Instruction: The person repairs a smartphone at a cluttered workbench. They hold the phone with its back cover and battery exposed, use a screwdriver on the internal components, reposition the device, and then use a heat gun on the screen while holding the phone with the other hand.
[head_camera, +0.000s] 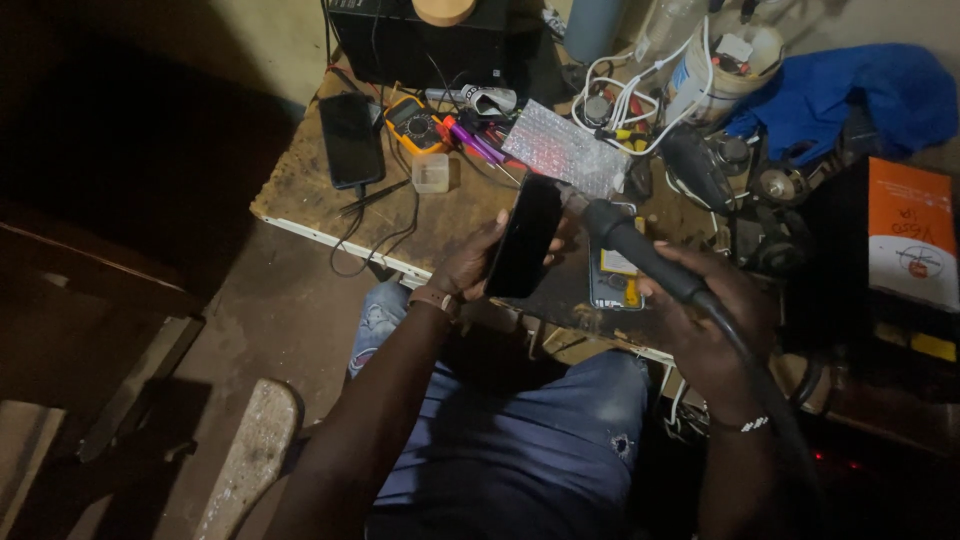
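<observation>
Two bare hands work above the front edge of a cluttered wooden bench (330, 190). One dark phone (523, 237) sits in the left hand (470, 262), with its long axis running steeply from lower left up toward the upper right and its glossy face turned to the camera; the fingers wrap behind it and clamp its edges. The right hand (705, 320) is closed round the grip of one black handheld tool (640, 250), whose long body slants up to the left so that its nozzle end points at the top corner of the phone and sits just beside it. A thick black cable (770, 400) trails from the tool toward the lower right and fades into darkness. A second dark phone (351, 140) lies flat at the bench's left end, near one yellow multimeter (415, 125) and one small clear plastic box (431, 172). One sheet of bubble wrap (562, 148) lies behind the held phone. Much of the right side is dim, and the parts heaped there are hard to make out.
</observation>
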